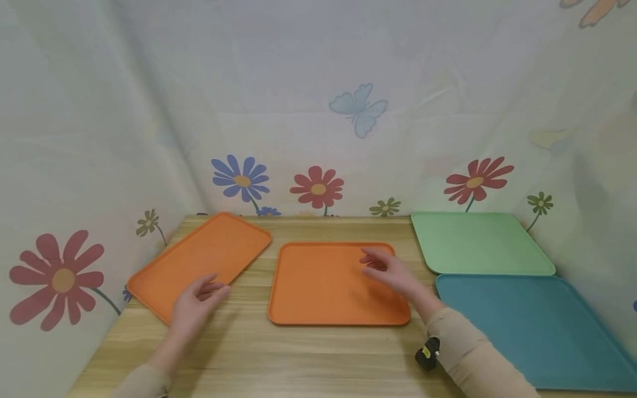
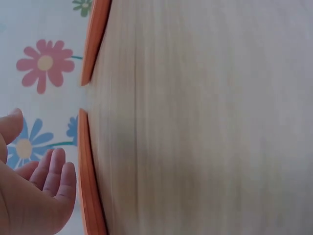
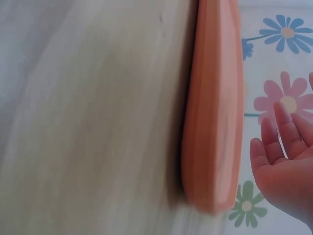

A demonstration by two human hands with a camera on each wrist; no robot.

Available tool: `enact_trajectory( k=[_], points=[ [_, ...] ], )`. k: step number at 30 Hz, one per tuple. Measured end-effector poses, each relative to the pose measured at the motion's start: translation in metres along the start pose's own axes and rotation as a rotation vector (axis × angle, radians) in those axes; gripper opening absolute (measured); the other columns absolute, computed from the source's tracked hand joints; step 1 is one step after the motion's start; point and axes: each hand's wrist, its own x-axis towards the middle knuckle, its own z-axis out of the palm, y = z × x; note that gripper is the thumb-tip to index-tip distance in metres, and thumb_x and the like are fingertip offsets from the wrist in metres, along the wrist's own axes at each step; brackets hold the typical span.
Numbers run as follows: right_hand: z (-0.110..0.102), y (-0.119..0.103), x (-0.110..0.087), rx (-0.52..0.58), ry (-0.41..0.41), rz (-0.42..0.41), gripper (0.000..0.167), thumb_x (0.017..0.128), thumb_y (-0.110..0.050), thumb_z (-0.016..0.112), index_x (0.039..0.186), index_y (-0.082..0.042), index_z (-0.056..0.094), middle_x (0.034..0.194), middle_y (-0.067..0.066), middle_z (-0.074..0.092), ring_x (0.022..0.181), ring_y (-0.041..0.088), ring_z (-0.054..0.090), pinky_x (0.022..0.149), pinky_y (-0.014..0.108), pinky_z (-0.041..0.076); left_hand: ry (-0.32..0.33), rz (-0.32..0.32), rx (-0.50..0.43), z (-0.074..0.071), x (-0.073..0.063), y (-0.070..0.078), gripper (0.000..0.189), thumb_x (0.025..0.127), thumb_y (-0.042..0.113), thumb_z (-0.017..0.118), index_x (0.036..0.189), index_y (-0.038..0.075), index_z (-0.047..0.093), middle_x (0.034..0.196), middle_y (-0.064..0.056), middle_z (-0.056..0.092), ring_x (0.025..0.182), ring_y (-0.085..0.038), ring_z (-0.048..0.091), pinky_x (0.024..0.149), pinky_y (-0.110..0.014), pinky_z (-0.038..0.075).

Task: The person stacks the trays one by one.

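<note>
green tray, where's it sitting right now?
Head view: the green tray lies at the table's back right, directly behind the blue tray and to the right of the middle orange tray.

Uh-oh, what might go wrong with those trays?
The right hand hovers above the middle orange tray, so it might bump it crooked. The left hand is over the angled orange tray's near edge and might knock it. Nudging the blue tray could push the green tray beside it.

Wood-grain tbl (image 1: 298, 356) is bordered by pale sheeting (image 1: 278, 66), printed w/ flowers (image 1: 318, 189) & blue butterfly (image 1: 362, 113); cropped orange motif (image 1: 599, 10) prob. another.
</note>
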Motion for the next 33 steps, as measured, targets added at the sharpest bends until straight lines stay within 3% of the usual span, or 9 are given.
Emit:
enact_trajectory(
  k=[5,12,20,27,33],
  points=[
    [0.012,0.0,0.005,0.062,0.0,-0.014,0.051,0.096,-0.006,0.064,0.14,0.012,0.045,0.119,0.026,0.063,0.112,0.038,0.058,0.099,0.039,0.047,0.015,-0.007,-0.035,-0.013,0.0,-0.006,0.071,0.093,0.043,0.069,0.147,0.003,0.044,0.13,-0.018,0.061,0.096,0.007,0.057,0.08,-0.009,0.046],
    [0.031,-0.009,0.01,0.057,0.012,0.015,0.051,0.095,-0.007,0.066,0.141,0.007,0.049,0.117,0.02,0.066,0.11,0.032,0.06,0.099,0.043,0.047,0.092,-0.016,-0.008,-0.029,0.002,-0.016,0.075,0.092,0.044,0.069,0.147,0.001,0.043,0.129,-0.02,0.061,0.09,0.014,0.053,0.076,-0.008,0.045],
    [0.052,-0.019,0.016,0.088,-0.001,0.02,0.053,0.095,-0.009,0.066,0.142,0.007,0.047,0.117,0.021,0.066,0.109,0.033,0.06,0.097,0.044,0.048,0.159,-0.099,-0.049,-0.044,0.004,-0.021,0.079,0.09,0.045,0.071,0.149,0.002,0.042,0.125,-0.011,0.064,0.088,0.014,0.054,0.075,-0.009,0.048],
    [0.069,-0.024,0.023,0.109,-0.01,0.0,0.052,0.095,-0.009,0.065,0.141,0.008,0.047,0.116,0.021,0.065,0.108,0.031,0.061,0.096,0.039,0.049,0.191,-0.155,-0.012,-0.056,0.005,-0.028,0.082,0.09,0.047,0.071,0.151,0.003,0.038,0.131,-0.016,0.061,0.086,0.015,0.052,0.074,-0.007,0.045],
    [0.084,-0.028,0.03,0.146,0.013,-0.008,0.052,0.095,-0.01,0.065,0.141,0.009,0.047,0.116,0.022,0.065,0.107,0.033,0.061,0.096,0.039,0.049,0.219,-0.173,-0.032,-0.065,0.004,-0.036,0.085,0.089,0.046,0.072,0.151,0.001,0.037,0.122,-0.005,0.063,0.087,0.012,0.052,0.073,-0.007,0.046]
  ],
)
